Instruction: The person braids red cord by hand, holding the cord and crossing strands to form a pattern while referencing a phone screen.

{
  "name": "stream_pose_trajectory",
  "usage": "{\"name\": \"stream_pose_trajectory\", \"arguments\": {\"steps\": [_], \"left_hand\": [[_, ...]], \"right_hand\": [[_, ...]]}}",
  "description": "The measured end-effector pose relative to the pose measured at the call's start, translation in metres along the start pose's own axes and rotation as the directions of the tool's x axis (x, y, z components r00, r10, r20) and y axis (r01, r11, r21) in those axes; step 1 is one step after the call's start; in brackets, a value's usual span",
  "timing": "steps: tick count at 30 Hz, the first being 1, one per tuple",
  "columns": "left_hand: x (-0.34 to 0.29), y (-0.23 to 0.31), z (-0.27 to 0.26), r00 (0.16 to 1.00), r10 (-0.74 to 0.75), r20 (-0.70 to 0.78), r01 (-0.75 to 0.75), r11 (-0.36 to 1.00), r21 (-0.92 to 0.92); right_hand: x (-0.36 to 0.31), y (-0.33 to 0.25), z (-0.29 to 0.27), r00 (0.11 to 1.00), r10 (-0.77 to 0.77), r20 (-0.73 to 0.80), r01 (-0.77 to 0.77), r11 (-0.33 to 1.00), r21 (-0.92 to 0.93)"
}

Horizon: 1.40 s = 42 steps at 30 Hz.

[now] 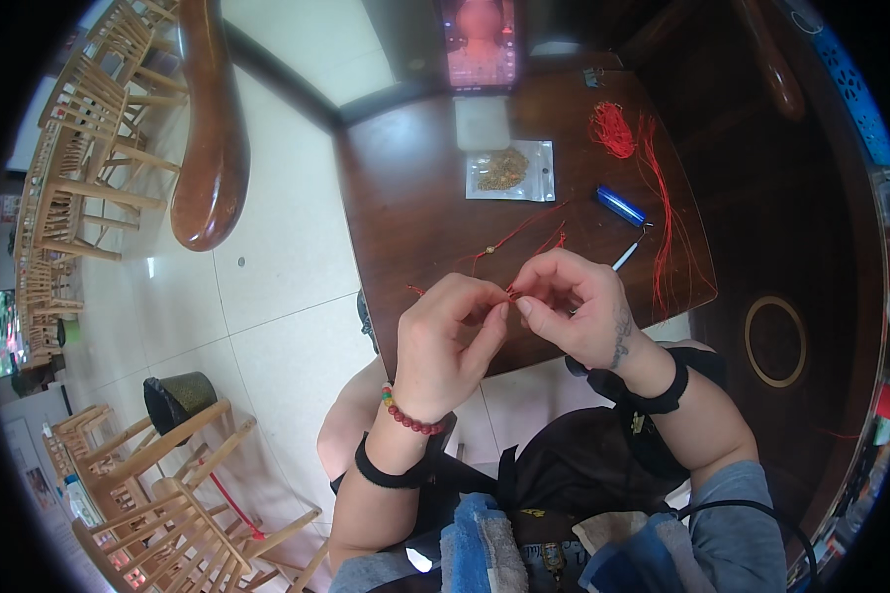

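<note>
Over the near edge of the dark wooden table (405, 212), my left hand (443, 341) and my right hand (576, 306) meet, thumbs and fingertips pinched together. Between the fingertips is a short bit of red cord (511, 294), mostly hidden by the fingers. Just beyond them lies a thin red cord with a small gold bead (489, 250). Right of my right hand rest a slim white-handled tool (625, 256) and a blue, lighter-shaped object (620, 205). Loose red strands (666, 212) trail along the table's right side, below a red cord bundle (613, 130).
A clear plastic bag of gold-coloured small pieces (504, 171) lies mid-table, below a white stand (483, 124) and a lit phone screen (481, 44). A curved wooden armrest (211, 148) rises at left. Wooden chairs (193, 494) and a dark bin (178, 400) stand on the tiled floor.
</note>
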State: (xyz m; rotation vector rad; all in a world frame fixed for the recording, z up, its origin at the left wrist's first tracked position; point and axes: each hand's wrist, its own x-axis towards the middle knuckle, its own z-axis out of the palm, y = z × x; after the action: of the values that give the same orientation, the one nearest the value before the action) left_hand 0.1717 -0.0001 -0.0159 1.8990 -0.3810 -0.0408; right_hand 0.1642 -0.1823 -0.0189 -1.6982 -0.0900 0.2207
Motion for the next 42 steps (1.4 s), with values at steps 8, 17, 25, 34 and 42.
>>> {"name": "stream_pose_trajectory", "arguments": {"steps": [8,17,25,34,42], "left_hand": [[0.0,-0.0017,-0.0008,0.999,0.035,0.039,-0.039,0.995,0.087],[-0.0021,-0.0037,-0.0026,0.996,0.03,0.086,-0.043,0.986,0.162],[-0.0021,-0.004,-0.001,0.993,-0.051,0.106,0.048,0.998,0.026],[-0.003,-0.0033,-0.0057,0.958,-0.23,0.17,0.251,0.961,-0.113],[-0.0042,-0.0053,-0.0058,0.95,-0.244,0.193,0.268,0.957,-0.108]], "right_hand": [[0.0013,0.0007,-0.0007,0.997,-0.07,0.027,0.074,0.986,-0.148],[0.0022,0.0019,0.0009,0.987,-0.138,0.082,0.154,0.959,-0.237],[0.0016,0.003,-0.0004,0.995,-0.057,0.086,0.074,0.977,-0.201],[0.0024,-0.0025,-0.0001,0.995,-0.036,0.09,0.052,0.983,-0.178],[0.0016,0.0007,0.0008,0.985,-0.133,0.113,0.157,0.958,-0.238]]}}
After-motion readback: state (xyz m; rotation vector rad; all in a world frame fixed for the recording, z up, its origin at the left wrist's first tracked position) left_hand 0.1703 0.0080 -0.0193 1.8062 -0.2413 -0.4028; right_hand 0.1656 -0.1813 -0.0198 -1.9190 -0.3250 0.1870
